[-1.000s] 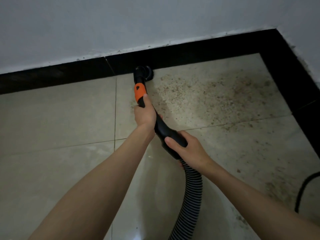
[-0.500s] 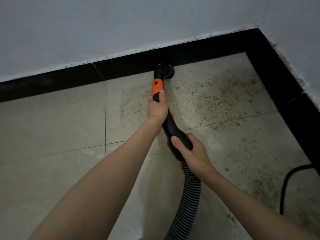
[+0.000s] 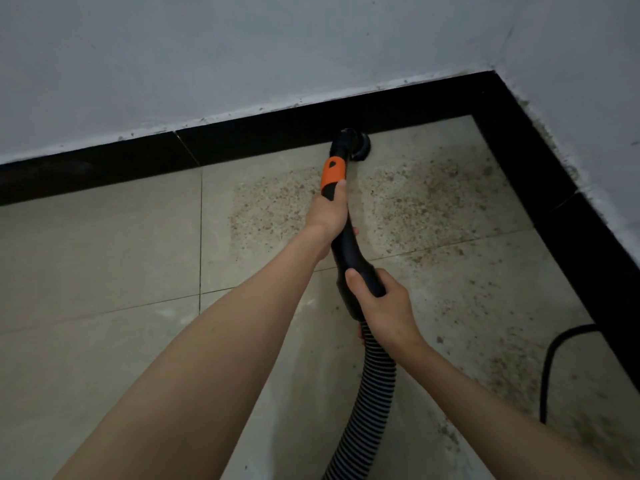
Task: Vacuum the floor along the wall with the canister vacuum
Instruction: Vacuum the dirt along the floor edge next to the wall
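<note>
A black vacuum wand with an orange collar (image 3: pixel 332 173) ends in a round black brush nozzle (image 3: pixel 356 145) that sits on the tiled floor against the black skirting (image 3: pixel 263 140) of the white wall. My left hand (image 3: pixel 329 213) grips the wand just below the orange collar. My right hand (image 3: pixel 384 303) grips the black curved handle (image 3: pixel 353 254) lower down, where the ribbed grey hose (image 3: pixel 374 396) joins and runs off the bottom edge. Brown grit (image 3: pixel 426 199) speckles the tile on both sides of the wand. The canister is out of view.
The room corner (image 3: pixel 491 74) lies just right of the nozzle, with black skirting (image 3: pixel 568 216) running down the right wall. A black cable (image 3: pixel 550 362) loops on the floor at the right. The beige tiles (image 3: pixel 97 265) to the left look cleaner.
The nozzle has travelled to the right along the skirting, toward the corner, with both hands keeping the same hold. My view has shifted right with it.
</note>
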{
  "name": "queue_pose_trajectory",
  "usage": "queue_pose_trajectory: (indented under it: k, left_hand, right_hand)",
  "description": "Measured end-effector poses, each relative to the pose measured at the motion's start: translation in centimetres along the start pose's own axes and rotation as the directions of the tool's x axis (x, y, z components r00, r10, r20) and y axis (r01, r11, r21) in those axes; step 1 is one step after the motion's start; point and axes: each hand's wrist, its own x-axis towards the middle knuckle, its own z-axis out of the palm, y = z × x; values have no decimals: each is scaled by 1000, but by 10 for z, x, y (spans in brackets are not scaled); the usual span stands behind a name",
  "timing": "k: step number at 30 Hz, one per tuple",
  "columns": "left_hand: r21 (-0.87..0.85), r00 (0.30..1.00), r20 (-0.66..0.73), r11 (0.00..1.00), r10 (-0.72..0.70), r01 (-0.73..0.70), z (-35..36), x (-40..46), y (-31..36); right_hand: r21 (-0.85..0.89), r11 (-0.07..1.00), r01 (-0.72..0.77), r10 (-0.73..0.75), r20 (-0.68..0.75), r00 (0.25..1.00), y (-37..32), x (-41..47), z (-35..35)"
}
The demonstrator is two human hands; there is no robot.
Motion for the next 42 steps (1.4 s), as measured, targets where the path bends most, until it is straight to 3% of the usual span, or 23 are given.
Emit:
queue_pose_trajectory:
  k: [9,19,42]
  left_hand:
    - [-151,984,-175,988,-32,5,-72,-4,-27]
    - [-286,934,-333,958,-129,30,-163,-21,-52]
    - [-105,955,-266,989,-129,104,-130,-43,-43]
  right_hand:
    - [-149,985,83,-53,198,979,-7,-2,36]
    - [-232,967,108,0,420,907,-18,-18,102]
    - [-172,985,31,28,328,944,-9,-46,79]
